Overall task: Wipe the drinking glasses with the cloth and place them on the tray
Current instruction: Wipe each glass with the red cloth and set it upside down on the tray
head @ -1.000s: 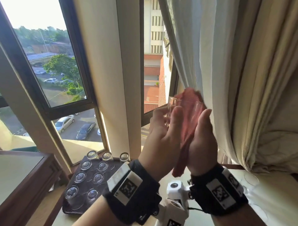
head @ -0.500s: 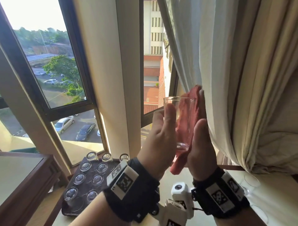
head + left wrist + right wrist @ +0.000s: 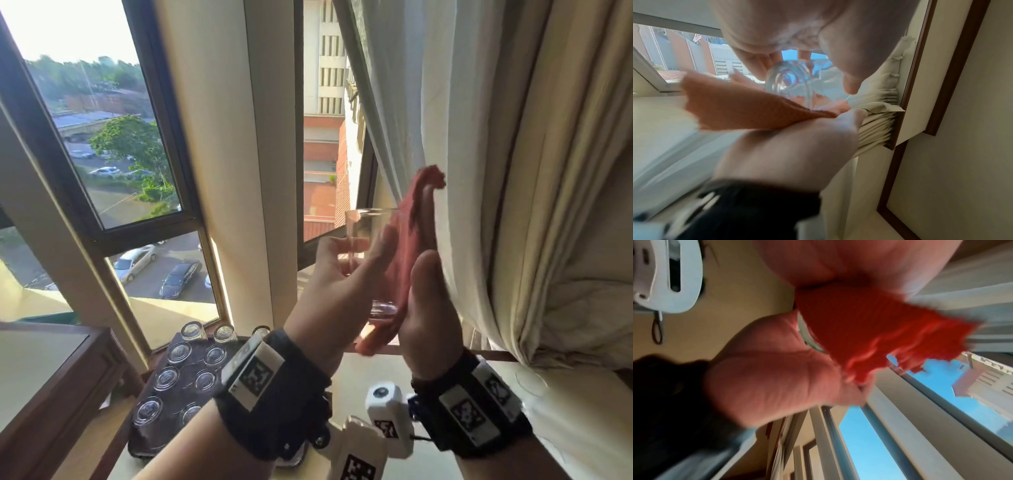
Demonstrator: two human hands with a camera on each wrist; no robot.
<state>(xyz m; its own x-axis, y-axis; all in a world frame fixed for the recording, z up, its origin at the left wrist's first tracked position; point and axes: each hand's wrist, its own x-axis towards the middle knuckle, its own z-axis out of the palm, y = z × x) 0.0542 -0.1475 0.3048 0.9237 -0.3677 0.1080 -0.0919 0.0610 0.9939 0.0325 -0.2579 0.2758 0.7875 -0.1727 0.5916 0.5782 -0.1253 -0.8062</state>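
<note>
Head: wiping step; left hand (image 3: 337, 291) curled round upright glass (image 3: 371, 260), right hand (image 3: 428, 301) flat, pressing cloth (image 3: 407, 246) to it. Left wrist: glass base visible. Right wrist: blurred. Next, probably tray (image 3: 178, 404), lower left.

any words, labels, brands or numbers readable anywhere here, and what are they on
None: no readable words, numbers or brand names in any view.
Wristbands on the left hand and right hand: square black-and-white coded markers, patterns only, no letters.
White wrist camera housings: the same kind of marker, no text.
Glass, red cloth, tray, curtain: unmarked.
Parked cars and buildings outside: too small to read.
</note>
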